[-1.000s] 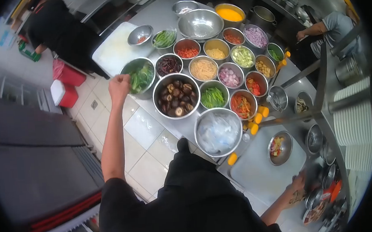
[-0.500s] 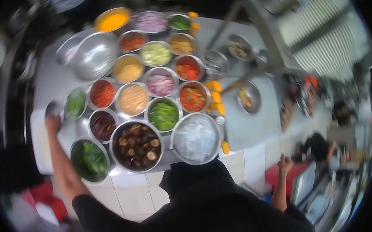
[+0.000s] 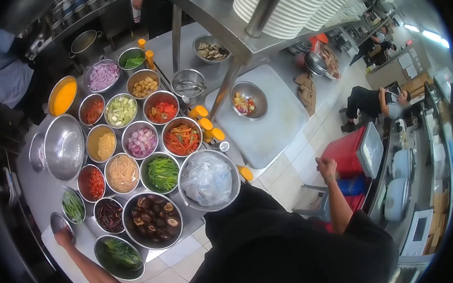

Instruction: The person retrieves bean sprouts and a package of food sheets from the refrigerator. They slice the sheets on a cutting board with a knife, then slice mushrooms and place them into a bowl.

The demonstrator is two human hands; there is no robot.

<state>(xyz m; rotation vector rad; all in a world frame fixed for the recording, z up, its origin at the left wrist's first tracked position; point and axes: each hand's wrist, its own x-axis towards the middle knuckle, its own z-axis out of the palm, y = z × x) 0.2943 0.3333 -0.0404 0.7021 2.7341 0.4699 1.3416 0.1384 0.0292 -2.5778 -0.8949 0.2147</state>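
At the lower left my left hand (image 3: pixel 63 238) grips the near rim of a small steel bowl (image 3: pixel 60 222) over a white cutting board (image 3: pixel 82 257). Right of it stand a bowl of leafy greens (image 3: pixel 120 255) and a pot of dark mushrooms (image 3: pixel 153 220). My right hand (image 3: pixel 327 168) is raised over the floor at the right with its fingers curled; whether it holds anything is too small to tell. A bowl of mixed cut vegetables (image 3: pixel 245 104) rests on the other cutting board (image 3: pixel 277 122).
Steel bowls of cut vegetables cover the steel table (image 3: pixel 30 192). A shelf post (image 3: pixel 225 89) stands near the right board, under stacked white plates (image 3: pixel 291 11). A red cooler (image 3: pixel 345 151) is right of my right hand. Other people are at the upper left and right.
The view has swung to the right. My left hand has moved from the leafy greens to the small steel bowl. My right hand has moved away from the table's right end, over the floor.
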